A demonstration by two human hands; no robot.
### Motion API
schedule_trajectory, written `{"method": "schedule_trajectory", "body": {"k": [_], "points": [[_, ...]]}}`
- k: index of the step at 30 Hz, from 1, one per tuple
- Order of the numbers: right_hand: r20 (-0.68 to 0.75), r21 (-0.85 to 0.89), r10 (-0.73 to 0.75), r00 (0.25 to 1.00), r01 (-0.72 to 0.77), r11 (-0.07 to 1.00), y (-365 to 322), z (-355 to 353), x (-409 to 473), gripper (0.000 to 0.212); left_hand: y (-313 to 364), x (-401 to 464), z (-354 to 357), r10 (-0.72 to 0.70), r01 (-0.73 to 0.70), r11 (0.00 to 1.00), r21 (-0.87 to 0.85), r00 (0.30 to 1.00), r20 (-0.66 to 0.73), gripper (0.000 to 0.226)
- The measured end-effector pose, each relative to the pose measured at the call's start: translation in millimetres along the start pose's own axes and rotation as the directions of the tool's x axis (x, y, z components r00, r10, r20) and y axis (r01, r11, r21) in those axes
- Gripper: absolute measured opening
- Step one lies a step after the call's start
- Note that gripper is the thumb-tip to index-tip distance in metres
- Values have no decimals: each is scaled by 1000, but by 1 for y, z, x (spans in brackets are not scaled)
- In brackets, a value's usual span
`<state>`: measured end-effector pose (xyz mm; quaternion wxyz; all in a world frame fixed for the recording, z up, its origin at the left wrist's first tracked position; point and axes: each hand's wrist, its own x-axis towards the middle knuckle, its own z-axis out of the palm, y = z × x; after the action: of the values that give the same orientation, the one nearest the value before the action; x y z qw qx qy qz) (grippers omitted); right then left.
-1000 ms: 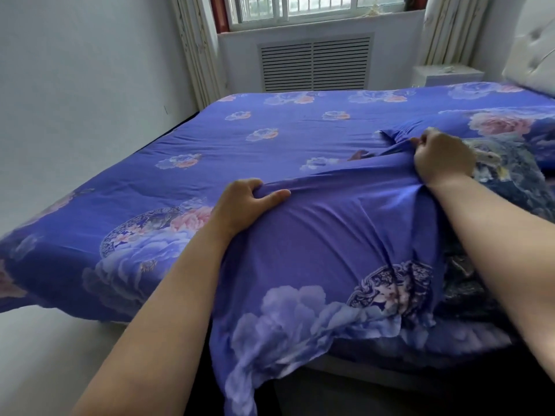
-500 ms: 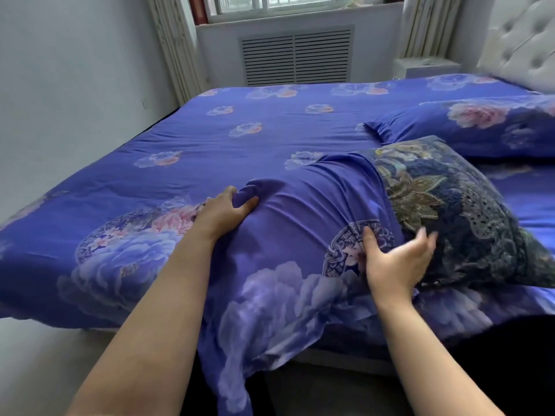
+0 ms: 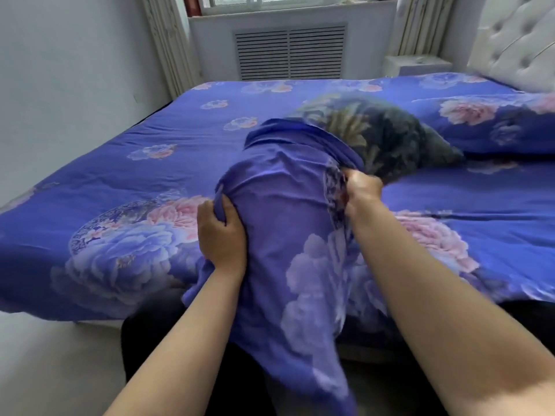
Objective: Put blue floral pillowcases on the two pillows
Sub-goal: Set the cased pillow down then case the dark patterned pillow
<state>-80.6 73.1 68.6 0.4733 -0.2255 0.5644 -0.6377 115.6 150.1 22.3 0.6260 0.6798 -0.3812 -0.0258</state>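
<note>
Head view: my left hand (image 3: 222, 232) grips the blue floral cotton pillowcase (image 3: 288, 235) at 9 o'clock; my right hand (image 3: 362, 187) pinches its 3 o'clock edge.
Progress: the dark patterned pillow (image 3: 387, 139) is half-sheathed, sticking out towards 1 o'clock.
Done: the covered blue floral pillow (image 3: 492, 124) lies beyond.

Bed (image 3: 210, 139) — floral-cased pillow (image 3: 486, 124) lying near headboard (image 3: 516, 40).

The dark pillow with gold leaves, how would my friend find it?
Look at the big bed with the blue flowery cover. Near its middle, two hands hold a blue pillowcase, and the dark pillow sticks out of its far end. Everything around it is bright blue with pink flowers; it alone is dark with gold leaves.
</note>
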Motion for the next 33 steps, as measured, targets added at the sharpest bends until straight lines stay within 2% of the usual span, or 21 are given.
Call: {"method": "schedule_trajectory", "body": {"k": [2,3,4,6,8,9,11,12,14,16,19,21,23,25,27,30,33], "points": [[149,-72,-174,973,186,980,-24,29,4,36,2,-19,0,-180,177,981,-75,983,-27,34],[221,-104,-250,943,278,955,-35,43,5,37,6,-33,3,-262,260,955,-142,965,8,36],[300,-105,-294,907,338,935,-45,56,4,37,13,-50,7,-327,339,915,-218,941,90,38],[446,-47,-326,834,385,922,-61,78,0,39,29,-87,20,-389,489,832,-262,851,352,37],[525,-171,-358,772,508,844,-66,88,-4,35,39,-117,40,-308,544,803,-242,728,613,17],[574,-271,-365,733,590,760,-63,85,-5,27,41,-122,48,-237,523,820,-232,679,695,11],[639,-448,-346,687,698,559,-46,65,0,21,39,-113,61,-113,398,896,-198,634,765,23],[652,-525,-303,695,702,481,-34,48,8,21,35,-105,66,-77,322,931,-174,638,766,30],[620,-651,-174,765,626,430,-8,6,21,39,23,-88,70,-28,149,984,-96,664,747,38],[565,-724,-54,823,527,445,16,-34,31,56,13,-78,73,24,12,999,-43,683,730,41],[458,-759,-16,889,400,514,42,-66,45,62,12,-62,80,71,-97,995,0,724,687,45],[425,-735,-12,905,353,578,47,-69,47,60,12,-44,81,136,-187,982,25,792,596,49],[411,-720,-39,911,350,599,46,-67,49,55,10,-24,84,165,-216,975,59,869,467,56],[392,-709,-69,917,349,612,45,-62,55,51,7,-5,91,135,-177,980,93,930,341,68],[377,-681,-100,921,349,643,45,-55,57,50,7,11,92,2,-35,994,105,956,294,84],[366,-627,-137,921,353,695,49,-47,57,56,4,22,95,-272,233,960,152,905,328,102],[421,-572,-126,899,370,732,57,-41,51,63,3,17,99,-434,452,891,46,817,380,95]]}}
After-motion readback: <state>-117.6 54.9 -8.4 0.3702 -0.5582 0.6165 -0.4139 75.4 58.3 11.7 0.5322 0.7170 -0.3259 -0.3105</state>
